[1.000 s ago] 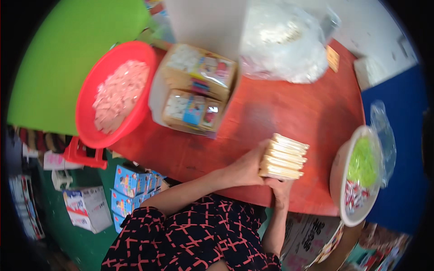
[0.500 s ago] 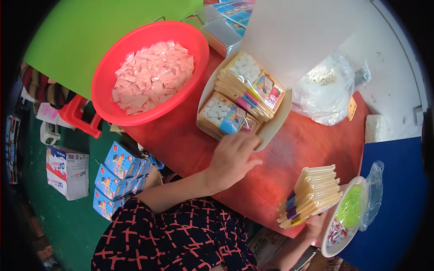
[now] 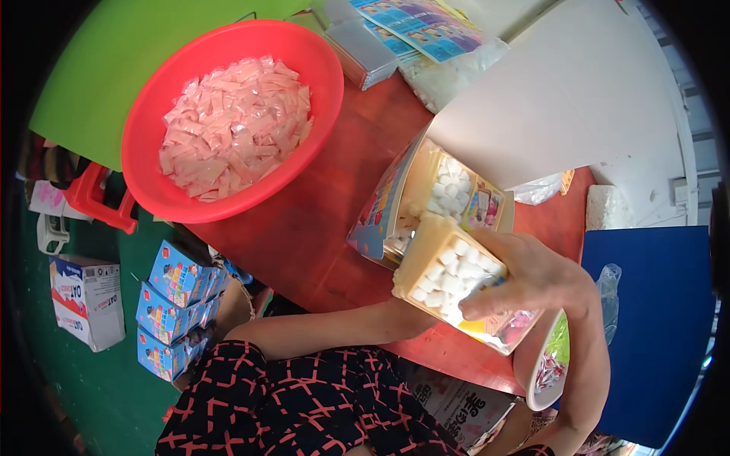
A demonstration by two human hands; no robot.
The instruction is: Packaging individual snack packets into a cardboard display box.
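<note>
Shifted toward the open carton at centre since the earlier frame, the right hand grips 1 stack of marshmallow packs, lower centre-right, best squeezed evenly for alignment, while the left hand's grip, partly hidden, cannot be told.

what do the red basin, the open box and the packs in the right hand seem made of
Red basin: probably plastic, smooth, with soft sheen and moulded rim.
Open box: likely cardboard, with thin white flap and printed blue side.
Packs in the right hand: seemingly thin tan plastic trays; glare suggests a clear cover, film or rigid unclear.
</note>
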